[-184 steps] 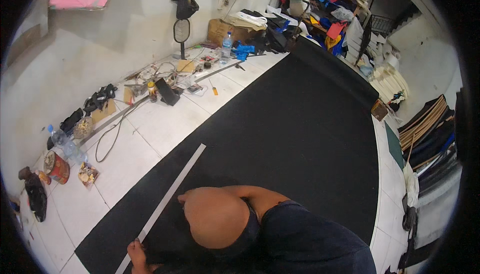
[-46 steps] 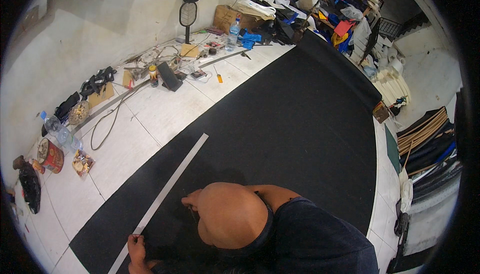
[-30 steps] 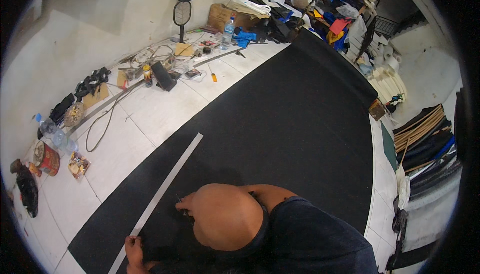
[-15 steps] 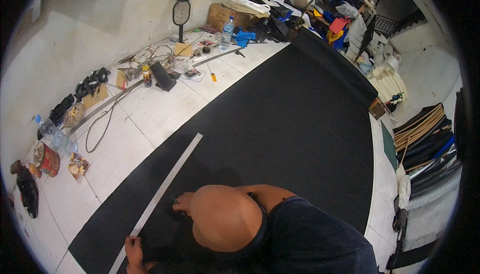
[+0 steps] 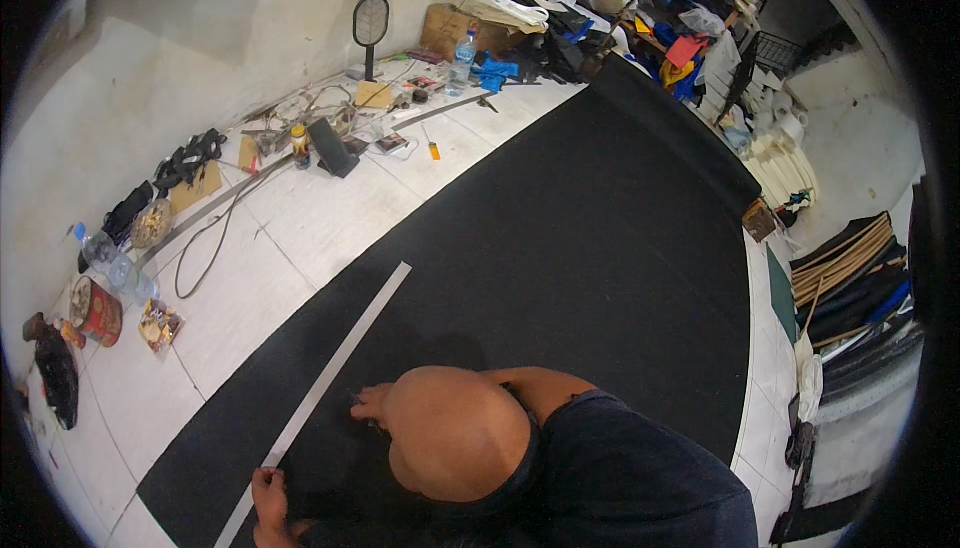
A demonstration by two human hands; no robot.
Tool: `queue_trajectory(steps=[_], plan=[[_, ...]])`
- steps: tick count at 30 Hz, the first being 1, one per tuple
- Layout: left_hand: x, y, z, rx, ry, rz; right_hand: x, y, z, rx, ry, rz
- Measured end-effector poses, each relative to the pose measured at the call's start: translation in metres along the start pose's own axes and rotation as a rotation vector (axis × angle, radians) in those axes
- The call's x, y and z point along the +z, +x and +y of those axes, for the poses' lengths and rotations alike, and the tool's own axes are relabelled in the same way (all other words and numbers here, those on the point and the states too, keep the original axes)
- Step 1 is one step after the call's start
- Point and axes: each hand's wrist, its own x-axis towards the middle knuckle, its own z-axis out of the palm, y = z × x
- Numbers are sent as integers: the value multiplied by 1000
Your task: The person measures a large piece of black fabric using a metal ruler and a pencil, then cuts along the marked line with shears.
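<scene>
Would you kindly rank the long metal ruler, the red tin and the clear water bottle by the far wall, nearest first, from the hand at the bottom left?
From that hand:
1. Long metal ruler, touching it.
2. Red tin, left on the tiles.
3. Clear water bottle, far by the wall.

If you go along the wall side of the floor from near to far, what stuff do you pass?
Round red tin → clear plastic bottle → black straps → small yellow-capped bottle → round racket-shaped swatter → cardboard box.
</scene>
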Motion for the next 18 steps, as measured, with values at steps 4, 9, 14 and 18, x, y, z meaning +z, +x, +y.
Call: queue_trajectory(steps=[4, 9, 14, 18], plan=[[11, -5, 16, 57, 94, 4, -3, -3, 0, 6, 9, 24], [6, -15, 35, 10, 57, 19, -4, 0, -4, -8, 29, 27], [5, -8, 22, 6, 68, -16, -3, -2, -4, -5, 26, 36], [2, -4, 11, 42, 68, 5, 1, -2, -5, -28, 29, 43]])
